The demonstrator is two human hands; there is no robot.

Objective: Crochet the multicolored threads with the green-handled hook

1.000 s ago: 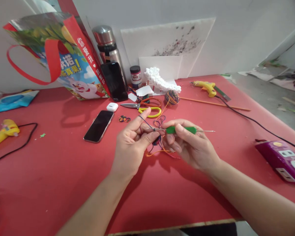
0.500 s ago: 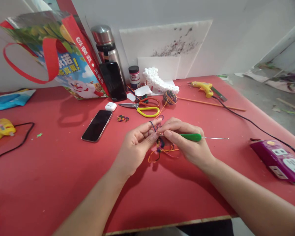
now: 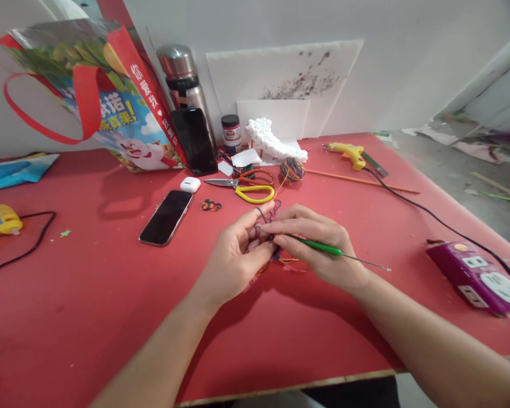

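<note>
yarn (image 3: 276, 255), thin, multicol., pinched by l. fingers (image 3: 258, 256), grn-handled hook (image 3: 321, 246) by r. fingers (image 3: 300, 228)

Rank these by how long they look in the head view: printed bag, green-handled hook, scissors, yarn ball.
1. Printed bag
2. Green-handled hook, in the right hand; being nearer flatters it
3. Scissors
4. Yarn ball

The left hand (image 3: 233, 258) and right hand (image 3: 334, 266) are seen bare; behind the grip, the forearms (image 3: 165, 337) are shown uncovered, widened away from the wrists; below the grip, black cloth (image 3: 357, 394) is glimpsed, flanked on its left by a blurred grey patch (image 3: 276, 400).
</note>
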